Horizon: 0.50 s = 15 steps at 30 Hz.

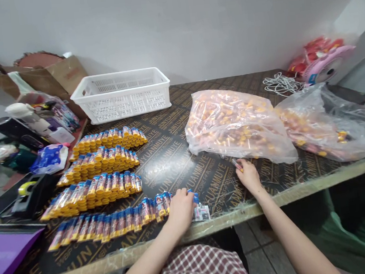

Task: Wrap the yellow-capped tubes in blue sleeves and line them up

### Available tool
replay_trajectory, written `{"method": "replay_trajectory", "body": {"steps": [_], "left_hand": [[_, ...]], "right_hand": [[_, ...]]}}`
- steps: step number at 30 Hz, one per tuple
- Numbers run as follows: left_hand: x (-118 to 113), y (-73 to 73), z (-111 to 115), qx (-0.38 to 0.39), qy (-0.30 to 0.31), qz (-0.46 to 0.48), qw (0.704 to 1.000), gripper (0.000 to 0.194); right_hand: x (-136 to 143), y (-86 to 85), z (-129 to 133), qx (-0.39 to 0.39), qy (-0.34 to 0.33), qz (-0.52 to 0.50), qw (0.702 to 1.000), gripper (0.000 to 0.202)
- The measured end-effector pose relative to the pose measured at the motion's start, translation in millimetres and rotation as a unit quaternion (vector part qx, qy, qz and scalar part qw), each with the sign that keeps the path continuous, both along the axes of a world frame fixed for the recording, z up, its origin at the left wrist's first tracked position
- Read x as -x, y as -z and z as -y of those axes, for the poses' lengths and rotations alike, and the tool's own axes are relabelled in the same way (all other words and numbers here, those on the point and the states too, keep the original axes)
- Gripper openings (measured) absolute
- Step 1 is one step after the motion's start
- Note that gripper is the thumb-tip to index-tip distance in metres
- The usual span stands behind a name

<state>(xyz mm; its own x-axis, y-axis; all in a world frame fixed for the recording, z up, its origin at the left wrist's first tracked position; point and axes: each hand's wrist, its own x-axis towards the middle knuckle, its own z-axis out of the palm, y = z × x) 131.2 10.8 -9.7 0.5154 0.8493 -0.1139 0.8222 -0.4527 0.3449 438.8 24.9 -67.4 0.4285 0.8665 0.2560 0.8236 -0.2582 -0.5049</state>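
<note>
My left hand [181,208] rests at the table's front edge, fingers curled down at the right end of a row of small blue-and-yellow tubes [113,224]; what its fingertips hold is hidden. Beside it lie small printed labels or packets [201,213]. My right hand [248,175] pinches a small, slim item [237,165] with a reddish part, just in front of a clear bag [233,122] full of yellow and pink pieces. Behind the front row, several stacked rows of the same tubes [93,191] stand on the left.
A white plastic basket [125,101] stands at the back. A second filled bag [323,129], a white cable [282,84] and a pink fan [329,65] are at right. A tape dispenser [26,198] and purple folder [11,253] lie at left.
</note>
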Motion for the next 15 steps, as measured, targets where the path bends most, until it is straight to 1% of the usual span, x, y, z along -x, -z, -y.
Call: {"method": "replay_trajectory", "body": {"steps": [2,4,8,10,15], "left_hand": [[-14,5.5,-2,0.005,0.003,-0.048,0.999,0.014],[-18,9.3,-6,0.006,0.002,-0.053,0.999,0.014],[-12,11.2,-11,0.029,0.008,-0.016,0.999,0.008],[-9,11.7,-11,0.039,0.0,-0.005,0.999,0.01],[-5,13.6,-9,0.035,-0.023,-0.016,0.999,0.01]], "right_hand": [[11,-2.1,7,-0.002,-0.038,-0.018,0.999,0.03],[23,-5.6,17,-0.008,-0.073,-0.042,0.996,0.03],[47,-13.3,38,-0.018,-0.134,-0.102,0.986,0.029],[61,-16.0,45,-0.02,-0.154,-0.13,0.979,0.028],[96,-22.8,55,-0.016,-0.167,-0.203,0.965,0.023]]}}
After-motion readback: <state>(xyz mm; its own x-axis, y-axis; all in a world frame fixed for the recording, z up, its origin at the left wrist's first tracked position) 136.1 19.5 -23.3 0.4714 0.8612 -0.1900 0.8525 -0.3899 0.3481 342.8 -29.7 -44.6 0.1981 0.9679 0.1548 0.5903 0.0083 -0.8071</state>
